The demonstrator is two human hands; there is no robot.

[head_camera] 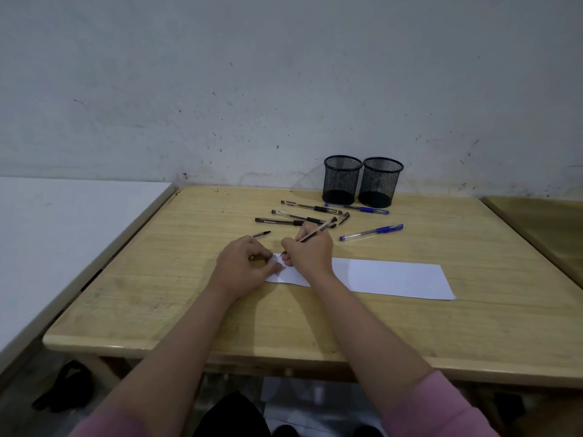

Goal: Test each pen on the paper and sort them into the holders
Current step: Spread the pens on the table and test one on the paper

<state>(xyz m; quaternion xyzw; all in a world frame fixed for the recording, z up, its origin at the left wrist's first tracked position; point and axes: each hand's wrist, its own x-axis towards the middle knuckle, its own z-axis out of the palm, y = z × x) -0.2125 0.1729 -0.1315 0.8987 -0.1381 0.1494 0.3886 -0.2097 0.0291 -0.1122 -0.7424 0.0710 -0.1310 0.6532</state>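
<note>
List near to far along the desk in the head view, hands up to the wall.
Paper → right hand with its pen → black pens → two mesh holders, apparently empty.

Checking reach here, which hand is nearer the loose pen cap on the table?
Left. The left hand lies just below the pen cap; the right hand, holding a pen, sits farther right.

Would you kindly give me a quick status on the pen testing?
Right hand grips pen, tip on paper. Left hand pins paper's end. Both holders look empty. Nothing in the way.
</note>
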